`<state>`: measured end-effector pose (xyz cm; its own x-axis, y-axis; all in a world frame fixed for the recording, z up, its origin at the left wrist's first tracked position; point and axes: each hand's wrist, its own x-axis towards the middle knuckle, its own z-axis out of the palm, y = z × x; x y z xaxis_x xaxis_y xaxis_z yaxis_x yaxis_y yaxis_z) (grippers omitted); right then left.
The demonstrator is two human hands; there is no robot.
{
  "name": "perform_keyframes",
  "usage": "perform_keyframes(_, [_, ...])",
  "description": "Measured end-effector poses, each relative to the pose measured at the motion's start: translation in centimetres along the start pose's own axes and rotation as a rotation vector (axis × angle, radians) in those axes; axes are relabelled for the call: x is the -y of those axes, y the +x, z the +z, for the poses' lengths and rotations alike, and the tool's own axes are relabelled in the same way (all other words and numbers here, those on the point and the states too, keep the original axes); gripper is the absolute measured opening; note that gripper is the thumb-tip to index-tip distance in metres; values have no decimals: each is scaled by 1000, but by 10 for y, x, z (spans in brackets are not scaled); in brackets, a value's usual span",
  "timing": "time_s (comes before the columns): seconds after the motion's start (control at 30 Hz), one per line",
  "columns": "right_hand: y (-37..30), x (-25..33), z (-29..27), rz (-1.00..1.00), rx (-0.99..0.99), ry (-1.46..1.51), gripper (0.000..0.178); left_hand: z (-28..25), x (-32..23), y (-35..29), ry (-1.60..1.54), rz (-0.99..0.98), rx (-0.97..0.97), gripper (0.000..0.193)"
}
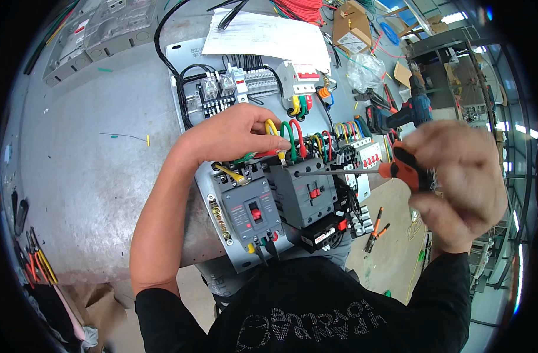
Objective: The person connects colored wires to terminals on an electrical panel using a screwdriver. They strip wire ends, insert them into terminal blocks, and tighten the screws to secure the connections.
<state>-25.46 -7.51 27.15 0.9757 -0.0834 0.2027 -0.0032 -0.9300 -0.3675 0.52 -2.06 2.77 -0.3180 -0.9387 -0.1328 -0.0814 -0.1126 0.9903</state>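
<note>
A grey mounting panel (189, 100) lies on the metal table, fitted with breakers, relays and terminal blocks. My left hand (233, 134) rests on the panel and pinches a yellow wire (273, 128) that loops into the top of a grey contactor (301, 194). Green and red wire loops (292, 138) stand right beside it. My right hand (457, 182) grips the orange and black handle of a screwdriver (407, 167); its shaft points left and the tip sits at the contactor's top terminals. A grey moulded-case breaker (251, 212) with a red toggle sits left of the contactor.
A sheet of paper (269, 35) lies over the panel's far end. A blue cordless drill (407, 112), a plastic bag of parts (366, 70) and a cardboard box (351, 26) lie at the right. Hand tools (33, 259) sit at the table's left edge. Pliers (375, 229) lie on the floor.
</note>
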Motion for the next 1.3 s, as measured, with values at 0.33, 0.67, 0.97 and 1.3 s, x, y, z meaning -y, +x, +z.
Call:
perform_keyframes(0.33, [4, 19, -7, 251, 60, -308, 39, 1, 0, 0, 12, 5, -7, 40])
perform_keyframes(0.67, [17, -11, -9, -67, 164, -17, 35, 1, -2, 1, 42, -24, 16, 45])
perform_keyframes(0.97, [16, 4, -1, 119, 88, -173, 20, 1, -4, -2, 58, -25, 11, 46])
perform_keyframes(1.3, [11, -3, -8, 132, 77, -20, 24, 0, 11, -1, -68, -22, -71, 58])
